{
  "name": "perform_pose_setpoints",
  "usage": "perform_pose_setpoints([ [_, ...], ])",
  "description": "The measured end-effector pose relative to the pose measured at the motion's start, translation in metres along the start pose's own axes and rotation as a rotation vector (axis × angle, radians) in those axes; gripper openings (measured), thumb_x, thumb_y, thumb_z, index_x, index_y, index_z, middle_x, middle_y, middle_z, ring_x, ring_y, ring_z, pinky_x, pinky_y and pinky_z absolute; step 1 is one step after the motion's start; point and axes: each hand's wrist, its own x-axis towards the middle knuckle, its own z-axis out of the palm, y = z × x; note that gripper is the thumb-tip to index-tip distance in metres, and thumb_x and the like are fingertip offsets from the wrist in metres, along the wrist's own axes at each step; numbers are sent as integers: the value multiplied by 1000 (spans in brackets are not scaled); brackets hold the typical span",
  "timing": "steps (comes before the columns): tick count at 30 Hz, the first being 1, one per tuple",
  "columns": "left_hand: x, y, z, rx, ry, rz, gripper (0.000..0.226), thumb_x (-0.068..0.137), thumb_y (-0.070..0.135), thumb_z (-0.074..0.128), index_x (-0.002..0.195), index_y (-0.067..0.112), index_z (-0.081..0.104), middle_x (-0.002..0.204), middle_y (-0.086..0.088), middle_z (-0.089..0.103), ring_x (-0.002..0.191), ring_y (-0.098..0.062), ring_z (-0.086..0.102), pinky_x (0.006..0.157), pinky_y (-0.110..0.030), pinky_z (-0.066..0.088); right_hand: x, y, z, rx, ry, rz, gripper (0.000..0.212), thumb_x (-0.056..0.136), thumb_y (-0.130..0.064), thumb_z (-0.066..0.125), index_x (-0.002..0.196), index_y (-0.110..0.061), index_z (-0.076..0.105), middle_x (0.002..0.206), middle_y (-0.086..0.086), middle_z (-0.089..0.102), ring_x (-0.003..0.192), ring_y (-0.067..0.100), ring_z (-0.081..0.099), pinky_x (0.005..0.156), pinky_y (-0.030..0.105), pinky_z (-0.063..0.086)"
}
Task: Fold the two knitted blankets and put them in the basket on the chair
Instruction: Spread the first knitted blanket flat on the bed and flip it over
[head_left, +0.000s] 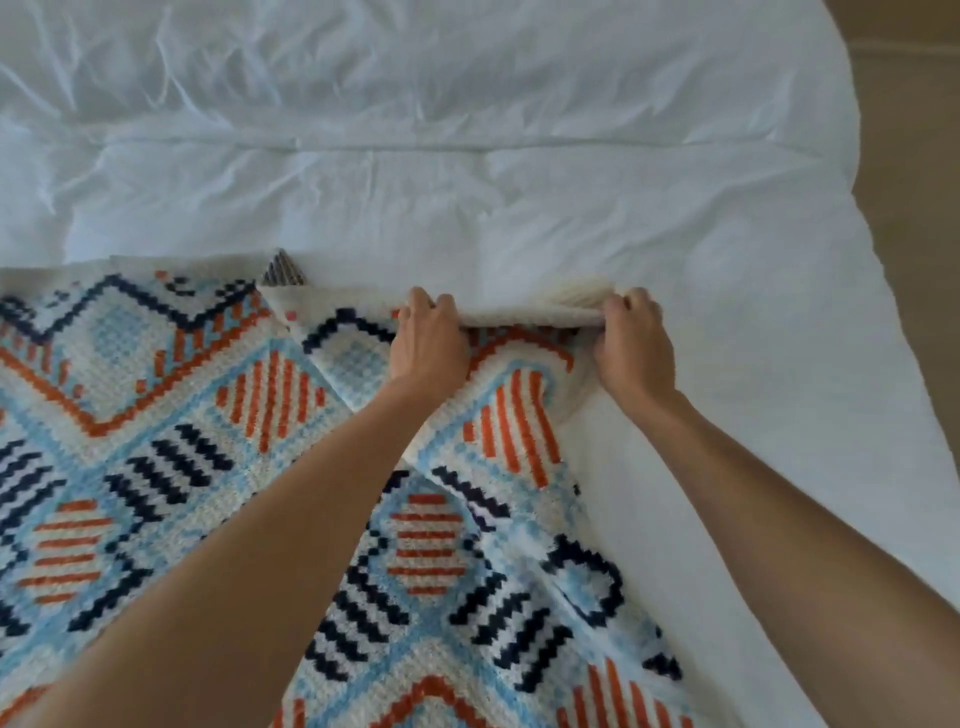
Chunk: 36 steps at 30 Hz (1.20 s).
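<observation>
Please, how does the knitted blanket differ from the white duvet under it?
The blanket is patterned in orange, navy and light blue; the duvet is plain white. The blanket looks coarse and knitted; the duvet is smooth with fine creases. The left hand and right hand grip the blanket's edge; neither grips the duvet. Both are soft cloth.

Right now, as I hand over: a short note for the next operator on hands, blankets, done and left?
Left hand and right hand both grip the far edge of the blanket. The blanket lies on the white bed, its right part bunched and lifted. Done: first fold just begun. Left: finish it, fold the second blanket, put both in the basket; second blanket, basket and chair are out of view.
</observation>
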Motion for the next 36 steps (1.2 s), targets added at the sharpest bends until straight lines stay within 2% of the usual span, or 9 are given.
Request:
perform_pose_setpoints([
  [4,42,61,2,-236,8,132,31,93,8,46,125,10,45,132,-15,33,110,-33,46,74,-31,35,51,44,-39,-16,106,91,29,87,2,46,115,5,52,123,24,43,118,39,38,89,43,42],
  [8,58,79,7,-394,-87,214,71,88,-4,52,146,24,21,153,-11,9,123,-26,41,84,-25,39,75,63,-53,170,-71,17,62,85,9,46,143,-9,31,152,13,15,136,31,25,101,37,36],
  [10,53,79,18,-323,-153,226,71,88,0,53,146,25,20,152,-10,10,127,-29,37,96,-31,41,73,66,-50,247,-140,12,71,84,12,44,147,-17,25,158,3,0,141,26,19,99,34,37],
  [12,42,81,32,-206,-199,246,54,91,8,49,139,20,30,141,-11,25,120,-30,41,95,-36,44,63,68,-40,215,-156,18,60,86,8,45,142,-12,34,156,7,10,139,29,22,102,36,37],
  [16,5,97,63,-87,-325,279,18,96,19,42,113,12,43,112,-11,50,80,-15,47,64,-25,46,21,68,-11,43,-170,228,35,91,-14,52,123,-5,44,125,18,43,110,34,45,85,42,46],
  [22,-61,128,99,13,-557,304,34,96,40,41,87,10,55,78,-1,59,68,-18,60,66,-32,55,-43,79,17,66,-291,381,39,92,-32,54,117,-2,45,114,15,53,100,30,56,82,39,50],
  [26,-102,145,113,60,-599,302,22,89,33,48,103,16,49,81,0,51,68,-19,51,62,-29,46,-40,86,8,200,-149,236,20,91,-6,52,111,-2,50,110,15,52,82,25,56,65,26,40],
  [30,-92,155,119,-376,-567,41,9,92,11,40,83,12,43,72,-1,49,56,-13,45,44,-22,35,-28,91,-5,356,31,260,24,93,-8,50,116,-4,49,116,15,45,88,30,58,72,30,45],
  [36,-118,147,122,-490,-580,31,21,89,6,40,96,6,60,91,-5,60,76,-17,53,56,-22,40,-141,118,7,362,-192,311,23,97,-31,42,96,-10,52,92,5,49,78,22,51,59,26,36],
])
